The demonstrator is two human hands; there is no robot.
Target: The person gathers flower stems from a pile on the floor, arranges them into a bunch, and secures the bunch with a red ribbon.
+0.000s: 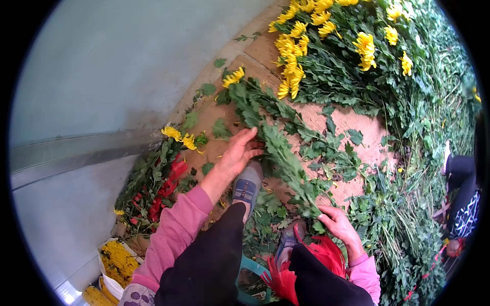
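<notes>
A leafy yellow chrysanthemum stem (284, 157) slants across the middle, its bloom (234, 77) at the far left end. My right hand (339, 224) pinches the stem near its lower end. Beside the stem's middle leaves is my left hand (239, 154), fingers stretched out and a little apart; whether they touch the leaves is hard to tell. Red ribbon strips (326, 257) hang by my right knee, below the right hand. Other leafy stems (337, 158) lie on the cardboard just right of the held one.
A large pile of cut chrysanthemums (357, 66) covers the far right. Against the pale wall (127, 66) lies a bunch tied with red ribbon (167, 187). A white bag of yellow petals (118, 261) stands lower left. Another person's leg (462, 178) shows at the right edge.
</notes>
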